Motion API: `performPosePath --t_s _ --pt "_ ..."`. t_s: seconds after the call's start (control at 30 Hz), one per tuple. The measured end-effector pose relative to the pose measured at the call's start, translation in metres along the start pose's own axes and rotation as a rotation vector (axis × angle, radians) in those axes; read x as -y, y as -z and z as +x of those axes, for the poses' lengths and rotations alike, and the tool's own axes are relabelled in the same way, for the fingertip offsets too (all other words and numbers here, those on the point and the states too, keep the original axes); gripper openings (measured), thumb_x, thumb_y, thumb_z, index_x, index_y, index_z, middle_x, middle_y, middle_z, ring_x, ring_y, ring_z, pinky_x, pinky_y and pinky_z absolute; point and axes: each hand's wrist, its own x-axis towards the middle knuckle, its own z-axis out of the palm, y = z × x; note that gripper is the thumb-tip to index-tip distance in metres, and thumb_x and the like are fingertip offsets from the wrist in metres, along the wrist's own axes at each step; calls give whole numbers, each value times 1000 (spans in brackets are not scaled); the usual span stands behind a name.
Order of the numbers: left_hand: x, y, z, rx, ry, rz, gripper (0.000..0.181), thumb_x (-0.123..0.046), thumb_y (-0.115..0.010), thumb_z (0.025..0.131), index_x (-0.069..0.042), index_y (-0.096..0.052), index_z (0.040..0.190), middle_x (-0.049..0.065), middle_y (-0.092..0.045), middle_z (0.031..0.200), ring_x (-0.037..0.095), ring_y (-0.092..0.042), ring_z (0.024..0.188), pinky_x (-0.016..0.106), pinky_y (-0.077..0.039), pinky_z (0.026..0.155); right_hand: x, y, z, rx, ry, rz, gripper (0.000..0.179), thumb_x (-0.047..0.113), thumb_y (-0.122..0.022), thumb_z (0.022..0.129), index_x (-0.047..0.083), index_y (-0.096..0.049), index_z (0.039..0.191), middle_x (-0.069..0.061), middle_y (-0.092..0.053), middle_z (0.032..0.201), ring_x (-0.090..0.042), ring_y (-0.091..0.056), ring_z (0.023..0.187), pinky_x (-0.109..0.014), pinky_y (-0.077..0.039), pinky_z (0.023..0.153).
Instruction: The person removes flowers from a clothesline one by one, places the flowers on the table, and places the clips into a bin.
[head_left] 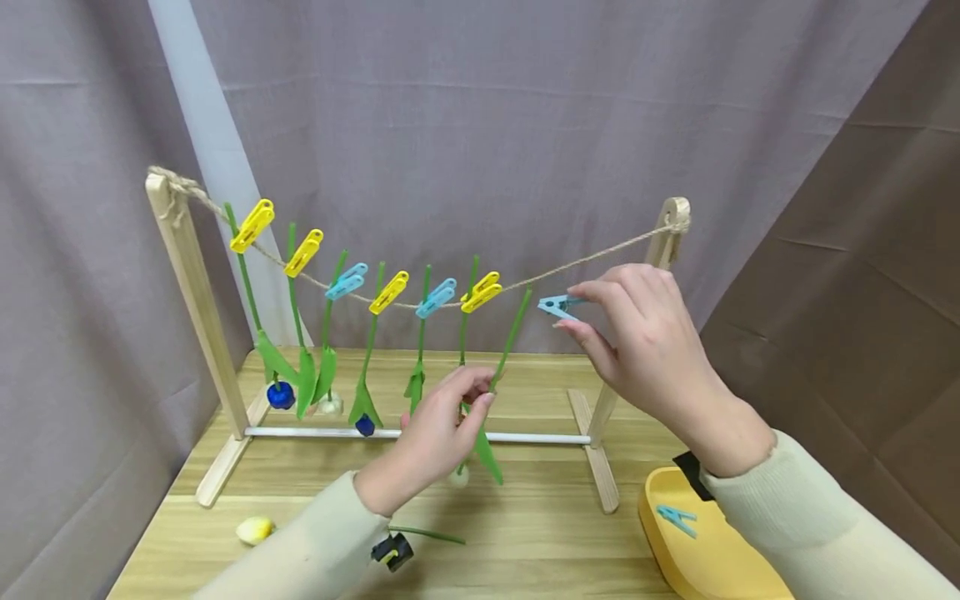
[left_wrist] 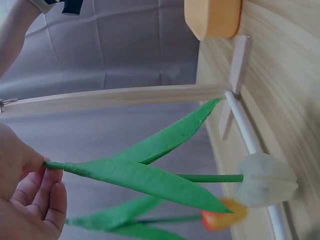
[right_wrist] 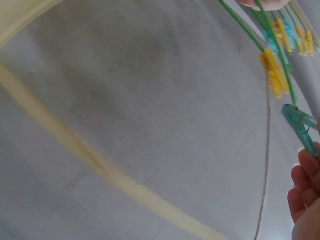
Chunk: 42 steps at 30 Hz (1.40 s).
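Note:
My left hand [head_left: 438,429] pinches the green stem of an artificial tulip hanging head down. Its white bloom [left_wrist: 267,180] points toward the tabletop in the left wrist view, below long green leaves [left_wrist: 150,175]. The upper end of that stem [head_left: 513,333] leans right, near the twine. In the head view, my right hand [head_left: 652,342] holds a light blue clothespin [head_left: 558,306] between thumb and fingers, its tip just right of the stem. Several other tulips hang upside down on the twine [head_left: 585,265], held by yellow clothespins [head_left: 482,292] and blue clothespins [head_left: 436,298].
A wooden frame carries the twine between its left post [head_left: 197,308] and right post, joined low down by a white rod [head_left: 322,432]. A yellow tulip [head_left: 256,530] lies on the wooden table [head_left: 540,533]. One blue clothespin [head_left: 677,519] sits in a yellow tray [head_left: 656,542] at right.

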Motion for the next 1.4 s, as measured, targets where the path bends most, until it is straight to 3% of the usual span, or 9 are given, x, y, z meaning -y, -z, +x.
performPosePath --t_s 0.23,0.57,0.73,0.83,0.9,1.03,1.2,1.3,1.4 --pt "10 11 -13 58 -16 72 25 -5 -58 96 -5 -61 120 -3 -60 98 6 -55 90 24 -51 78 -4 -8 -26 88 8 27 36 32 -57 98 -2 -64 101 -12 -60 91 -34 -56 83 -47 -43 73" --pt "20 26 -29 146 -80 199 23 -8 -58 97 -9 -66 118 -7 -62 98 7 -54 83 25 -50 70 -8 -24 -75 202 -59 67 40 38 -47 102 3 -66 97 -6 -61 93 -27 -57 85 -43 -46 70" --pt "25 30 -37 188 -102 289 23 -11 -58 97 -13 -68 118 -8 -61 94 7 -51 78 24 -46 66 -9 -26 -97 256 -106 66 35 36 -52 99 4 -66 99 -4 -61 92 -25 -57 84 -41 -46 71" --pt "29 31 -42 210 -127 345 22 -10 -60 95 -13 -70 115 -7 -61 92 8 -55 80 34 -51 81 -10 -24 -110 315 -154 65 36 39 -52 99 5 -66 101 -2 -61 94 -23 -56 85 -40 -47 74" --pt "33 32 -45 232 -153 381 21 -9 -61 95 -14 -71 113 -7 -61 90 8 -55 79 35 -51 82 -10 -24 -118 343 -185 63 40 42 -49 100 5 -66 103 -1 -62 95 -22 -56 86 -40 -47 75" --pt "42 34 -55 278 -198 450 22 -7 -62 93 -15 -72 111 -8 -58 85 6 -51 70 27 -49 69 -10 -21 -137 384 -241 47 47 47 -42 101 6 -65 104 0 -62 97 -21 -56 89 -40 -46 77" --pt "51 40 -68 329 -222 531 20 -5 -67 87 -14 -73 104 -3 -62 85 10 -55 72 28 -50 67 -11 -13 -161 435 -327 27 25 27 -70 89 9 -65 105 3 -62 98 -20 -56 92 -40 -45 79" --pt "56 44 -74 394 -179 558 19 -1 -67 83 -16 -73 93 -5 -58 78 10 -54 68 27 -47 62 -13 -8 -174 453 -376 4 33 12 -79 76 9 -64 105 1 -63 99 -21 -57 93 -40 -45 81" --pt "61 48 -80 473 -114 572 20 1 -66 80 -18 -69 83 -8 -48 69 7 -44 60 23 -38 53 -15 -2 -188 481 -424 -22 36 10 -81 73 8 -64 105 0 -63 98 -23 -57 93 -42 -46 80"
